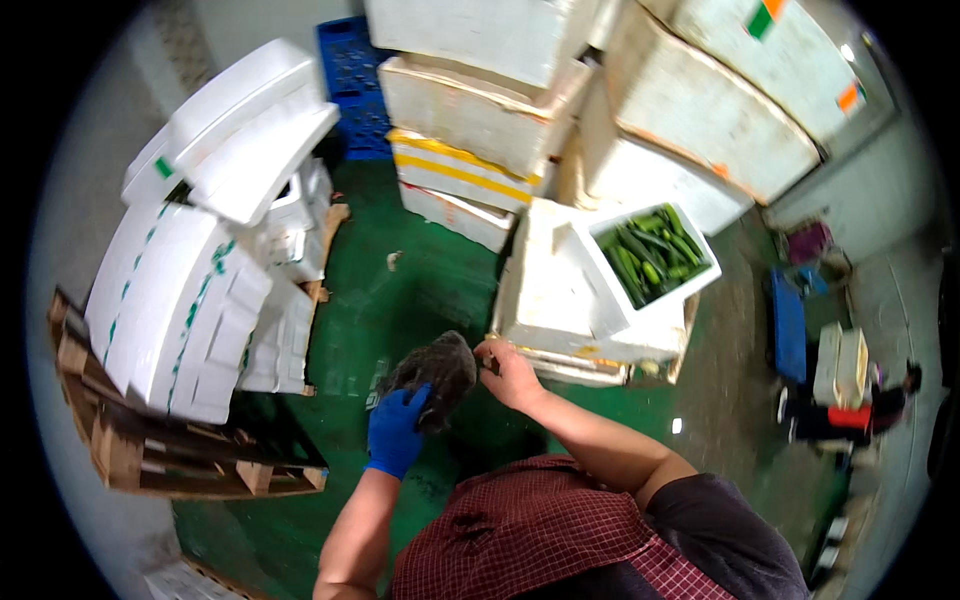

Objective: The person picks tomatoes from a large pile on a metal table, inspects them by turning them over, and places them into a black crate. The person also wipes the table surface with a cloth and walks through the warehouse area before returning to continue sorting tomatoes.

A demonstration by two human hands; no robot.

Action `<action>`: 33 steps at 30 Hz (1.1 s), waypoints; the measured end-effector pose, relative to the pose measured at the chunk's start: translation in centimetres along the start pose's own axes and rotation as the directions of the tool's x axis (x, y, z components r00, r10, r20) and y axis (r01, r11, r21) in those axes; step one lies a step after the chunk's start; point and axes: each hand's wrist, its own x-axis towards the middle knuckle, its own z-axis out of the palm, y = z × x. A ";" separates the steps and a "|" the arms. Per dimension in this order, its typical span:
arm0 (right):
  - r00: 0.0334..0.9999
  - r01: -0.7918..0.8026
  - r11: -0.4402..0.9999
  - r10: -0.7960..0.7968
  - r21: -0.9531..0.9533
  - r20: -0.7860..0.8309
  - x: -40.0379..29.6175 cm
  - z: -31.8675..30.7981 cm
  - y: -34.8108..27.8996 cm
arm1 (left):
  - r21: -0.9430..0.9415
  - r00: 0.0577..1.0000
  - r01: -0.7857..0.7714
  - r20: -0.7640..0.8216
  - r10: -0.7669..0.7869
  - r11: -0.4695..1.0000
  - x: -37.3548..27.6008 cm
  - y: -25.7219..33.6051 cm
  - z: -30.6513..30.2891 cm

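Observation:
My left hand (397,431), in a blue glove, grips a dark, fuzzy grey-brown cloth-like bundle (442,375) in front of my body; what exactly it is cannot be told. Bare, my right hand (512,375) is raised just to the right of the bundle, with its fingers bent and partly apart. It seems to hold nothing. Beyond it, a white foam box (616,319) filled with green cucumber-like vegetables (652,251) sits tilted on a large foam box (544,300).
Tall stacks of foam boxes (465,116) stand ahead and to the right. At left, white foam boxes (180,300) rest near wooden pallets (120,450). A blue plastic pallet (352,90) leans behind. Another person (847,416) is at far right beside foam boxes (840,364).

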 end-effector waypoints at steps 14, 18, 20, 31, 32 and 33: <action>0.848 -0.318 0.713 0.509 0.625 -0.149 -22.1 -17.3 16.8 | -0.548 0.843 -0.307 0.223 0.489 0.778 10.0 25.6 12.9; 0.763 -0.269 0.548 0.623 0.792 -0.172 -27.9 -22.3 20.8 | -0.599 0.911 0.031 0.345 0.223 0.800 11.0 35.3 20.0; 0.700 -0.272 0.535 0.680 0.800 -0.217 -30.7 -26.6 21.4 | -0.713 0.921 0.111 0.335 0.198 0.693 11.5 39.8 23.9; 0.527 -0.345 0.753 0.649 0.560 -0.549 -39.1 -44.2 27.0 | -0.796 0.786 0.581 0.603 0.138 0.169 16.2 64.0 39.4; 0.526 -0.390 0.789 0.614 0.475 -0.588 -39.5 -45.4 28.7 | -0.828 0.811 0.534 0.559 0.172 0.169 16.3 65.3 42.6; 0.533 -0.501 0.792 0.601 0.350 -0.596 -40.2 -46.7 30.5 | -0.813 0.782 0.576 0.579 0.229 0.088 16.6 67.9 42.6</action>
